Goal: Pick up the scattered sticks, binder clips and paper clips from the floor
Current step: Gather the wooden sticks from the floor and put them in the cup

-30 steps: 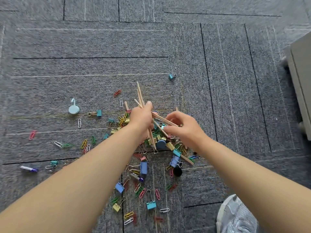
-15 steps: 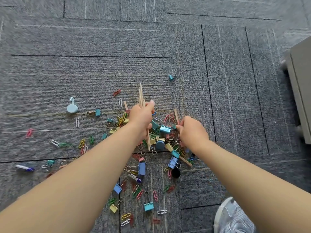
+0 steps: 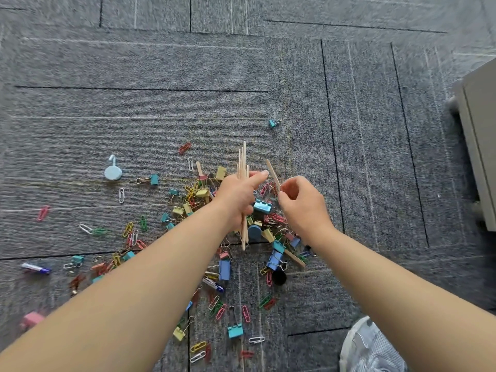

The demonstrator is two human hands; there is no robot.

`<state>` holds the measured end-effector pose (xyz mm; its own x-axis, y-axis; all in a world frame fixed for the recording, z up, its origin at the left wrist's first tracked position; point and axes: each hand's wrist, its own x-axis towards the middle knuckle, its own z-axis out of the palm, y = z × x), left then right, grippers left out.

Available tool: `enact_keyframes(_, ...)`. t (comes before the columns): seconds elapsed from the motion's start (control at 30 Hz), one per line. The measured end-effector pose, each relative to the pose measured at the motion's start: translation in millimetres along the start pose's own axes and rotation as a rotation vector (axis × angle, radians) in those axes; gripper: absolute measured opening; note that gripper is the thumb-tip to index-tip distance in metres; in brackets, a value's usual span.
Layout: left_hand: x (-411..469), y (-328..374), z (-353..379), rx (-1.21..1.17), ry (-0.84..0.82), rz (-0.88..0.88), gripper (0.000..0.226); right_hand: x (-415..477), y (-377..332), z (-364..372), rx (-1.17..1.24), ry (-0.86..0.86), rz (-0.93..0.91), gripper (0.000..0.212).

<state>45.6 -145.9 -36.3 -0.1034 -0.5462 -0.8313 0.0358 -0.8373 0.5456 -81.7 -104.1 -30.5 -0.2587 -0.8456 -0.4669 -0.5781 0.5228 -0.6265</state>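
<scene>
My left hand (image 3: 236, 196) is shut on a bundle of thin wooden sticks (image 3: 243, 162) that point away from me and hang below the fist. Just to its right, my right hand (image 3: 302, 202) pinches a single wooden stick (image 3: 272, 170), lifted off the floor and tilted toward the bundle. Under both hands lies a heap of coloured binder clips (image 3: 261, 206) and paper clips (image 3: 218, 310) on the grey carpet. Another stick (image 3: 294, 257) lies in the heap near my right wrist, and one (image 3: 199, 169) lies at the heap's far edge.
Stray clips spread left and toward me, with a lone blue binder clip (image 3: 273, 122) farther out. A pale blue hook (image 3: 112, 170), a small battery (image 3: 36, 268) and a black round object (image 3: 279, 277) lie on the carpet. A grey cabinet (image 3: 480, 135) stands at right; a shoe (image 3: 370, 347) at bottom right.
My right hand dipped into the heap, then came up holding one stick. The sticks in my left hand went from splayed to a tight upright bundle.
</scene>
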Motion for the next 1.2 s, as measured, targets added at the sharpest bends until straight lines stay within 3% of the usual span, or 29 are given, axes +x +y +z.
enact_keyframes(0.13, 1, -1, 0, 0.006, -0.023, 0.018, 0.023, -4, -11, -2, 0.330, -0.183, 0.055, 0.007)
enact_keyframes(0.23, 3, -1, 0, -0.088, -0.040, 0.029, 0.026, -5, -13, -2, 0.458, -0.155, 0.112, 0.008)
enact_keyframes(0.37, 4, 1, -6, -0.331, -0.068, 0.009, 0.032, -1, -2, -4, 0.310, 0.045, 0.158, 0.011)
enact_keyframes(0.47, 1, 5, -10, -0.602, -0.132, -0.026, 0.032, -2, 1, -8, 0.200, 0.088, 0.139, 0.011)
enact_keyframes(0.57, 0, 7, -11, -0.721, -0.124, -0.010, 0.026, -3, 2, -10, 0.215, 0.113, 0.179, 0.013)
enact_keyframes(0.7, 2, 8, -11, -0.753, -0.116, -0.002, 0.025, -3, 1, -9, 0.204, 0.141, 0.197, 0.016)
enact_keyframes(0.93, -31, 38, -20, -0.649, -0.045, -0.029, 0.046, -12, -24, -25, 0.231, 0.108, 0.257, 0.022)
enact_keyframes(1.1, -123, 113, 2, -0.582, -0.057, 0.076, 0.042, -49, -100, -98, 0.271, -0.081, 0.164, 0.026)
enact_keyframes(1.2, -212, 172, 41, -0.493, -0.106, 0.182, 0.041, -91, -155, -171, 0.235, -0.078, 0.036, 0.030)
